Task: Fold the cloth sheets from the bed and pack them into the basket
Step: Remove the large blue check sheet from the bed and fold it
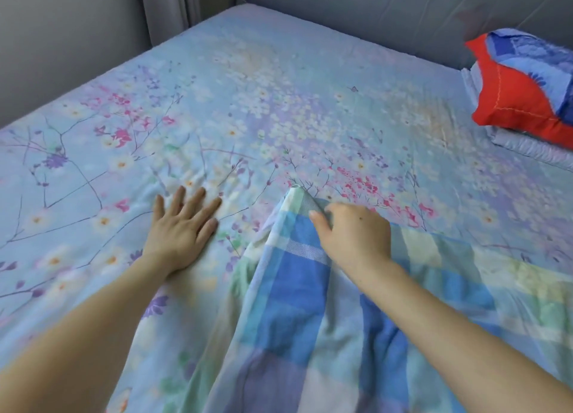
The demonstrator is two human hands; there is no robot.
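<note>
on the near half of the bed, a blue, green and white checked cotton sheet (310, 288) is laid over the pale blue floral fitted bed sheet (248, 87), with the bulk of it bunched toward the near edge and its right part spread flat toward the right edge. one corner of the checked sheet is drawn up into a point toward the middle of the bed. that corner is pinched by the right hand (353, 236), thumb and curled fingers closed on the fabric just below the tip. the left hand (179, 229) is pressed flat on the floral sheet just left of the checked sheet, fingers straight and slightly spread, palm down; no cloth is held by it. small wrinkles are seen in the floral sheet beyond its fingertips. at the far right edge of the bed, a red and blue patterned pillow (524, 87) is rested on a folded pale grey-blue cloth (527, 147). grey padded panels (372, 9) are seen along the far edge. no basket is in view.
</note>
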